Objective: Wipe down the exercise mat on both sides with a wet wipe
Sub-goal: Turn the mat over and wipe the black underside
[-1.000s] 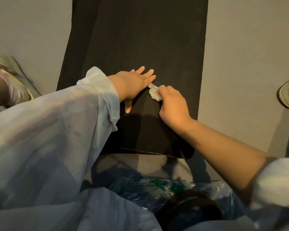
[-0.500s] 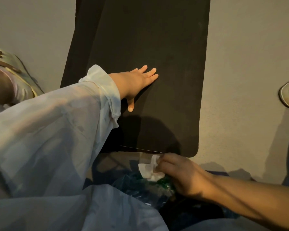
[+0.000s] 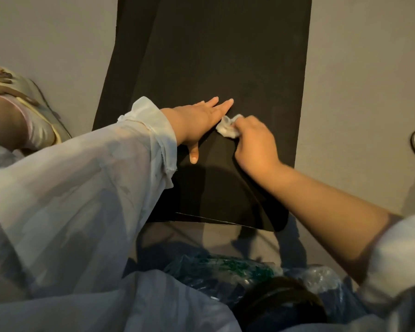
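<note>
The black exercise mat [image 3: 225,56] lies flat on the grey floor [image 3: 359,68], and its near end with a rounded corner is close to the person's knees. The left hand [image 3: 199,118] rests flat on the mat with the fingers straight and the thumb spread toward the near end; it grasps nothing. The right hand [image 3: 254,142] is just beside it on the mat, with its fingers curled around a crumpled white wet wipe [image 3: 227,127]. The wipe is pressed on the mat surface, between the two hands, and it touches the edge of the left hand. A loose pale sleeve [image 3: 86,178] covers the left arm. A sandal [image 3: 17,92] stands on the floor left of the mat.
</note>
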The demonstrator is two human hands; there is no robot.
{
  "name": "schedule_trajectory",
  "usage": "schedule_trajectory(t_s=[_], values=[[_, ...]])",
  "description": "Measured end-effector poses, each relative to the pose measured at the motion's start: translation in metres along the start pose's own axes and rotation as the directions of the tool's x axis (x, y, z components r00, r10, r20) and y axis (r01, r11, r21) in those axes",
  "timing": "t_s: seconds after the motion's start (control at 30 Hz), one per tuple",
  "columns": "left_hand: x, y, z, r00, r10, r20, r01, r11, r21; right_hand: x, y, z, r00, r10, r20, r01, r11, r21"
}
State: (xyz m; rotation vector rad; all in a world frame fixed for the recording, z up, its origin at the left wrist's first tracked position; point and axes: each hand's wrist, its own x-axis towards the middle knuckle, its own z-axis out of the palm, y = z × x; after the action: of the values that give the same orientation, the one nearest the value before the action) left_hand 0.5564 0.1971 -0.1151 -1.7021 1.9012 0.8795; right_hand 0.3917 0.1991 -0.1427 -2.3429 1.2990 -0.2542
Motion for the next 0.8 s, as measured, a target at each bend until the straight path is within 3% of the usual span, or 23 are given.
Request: schedule_trajectory(t_s=[0.27,0.6,0.8], values=[[0.0,-0.002,-0.001,0.999,0.024,-0.021,-0.023,1.0,0.018,-0.046,-0.008,-0.005,0.968,-0.157,0.194,0.17,0.984,-0.05],[-0.002,-0.001,0.002,0.997,0.034,-0.065,-0.029,0.996,0.084,-0.096,-0.021,-0.003,0.929,-0.183,0.321,0.193,0.981,0.001],[-0.012,0.007,-0.001,0.989,0.135,-0.057,-0.106,0.925,0.364,-0.117,-0.023,-0.003,0.897,-0.233,0.377,0.234,0.971,0.044]])
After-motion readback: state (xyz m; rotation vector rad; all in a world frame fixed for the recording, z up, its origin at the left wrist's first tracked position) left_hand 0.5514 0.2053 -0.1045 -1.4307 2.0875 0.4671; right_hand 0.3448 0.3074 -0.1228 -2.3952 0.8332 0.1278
